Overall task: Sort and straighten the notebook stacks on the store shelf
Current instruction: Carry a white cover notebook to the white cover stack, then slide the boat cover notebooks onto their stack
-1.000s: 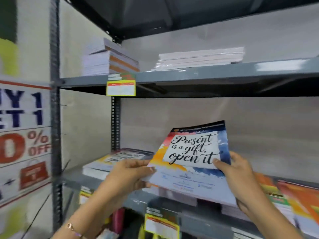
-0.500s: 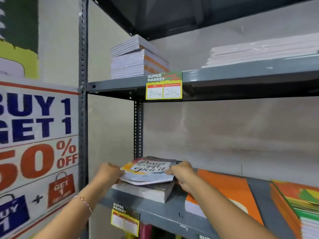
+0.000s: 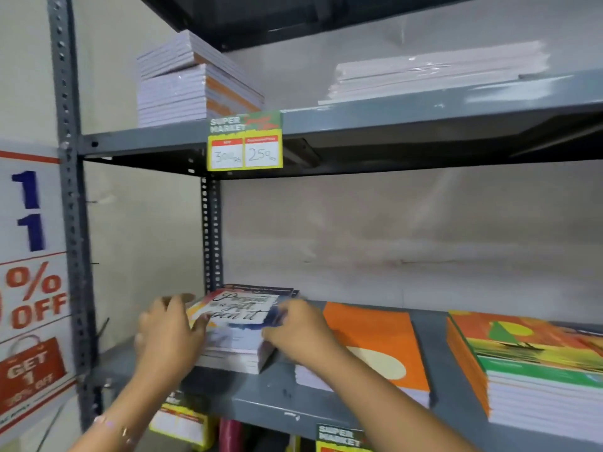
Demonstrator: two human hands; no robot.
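The left hand (image 3: 169, 337) presses flat against the left edge of a short notebook stack (image 3: 235, 350), fingers spread and open along its side. The right hand (image 3: 293, 331) lies against the stack's right edge with fingers curled over the top cover; motion blur makes it hard to say whether it pinches the cover or only rests there. Between the two hands sits the top notebook (image 3: 241, 309), its cover carrying black script lettering on a white panel with red, orange and blue wash around it. The stack stands at the left end of the grey metal shelf (image 3: 261, 396), close to the perforated rear upright (image 3: 212, 236).

Just right of the stack lies an orange-covered notebook pile (image 3: 375, 340), touching or nearly touching the right forearm. Farther right is a taller stack with a sailboat cover (image 3: 528, 360). On the upper shelf (image 3: 359, 117) stand a wrapped pile of white-edged notebooks (image 3: 182, 83) and a flatter white pile (image 3: 434, 73). A yellow price tag (image 3: 244, 145) hangs from that shelf's front edge. A sale poster (image 3: 32, 288) covers the wall at left.
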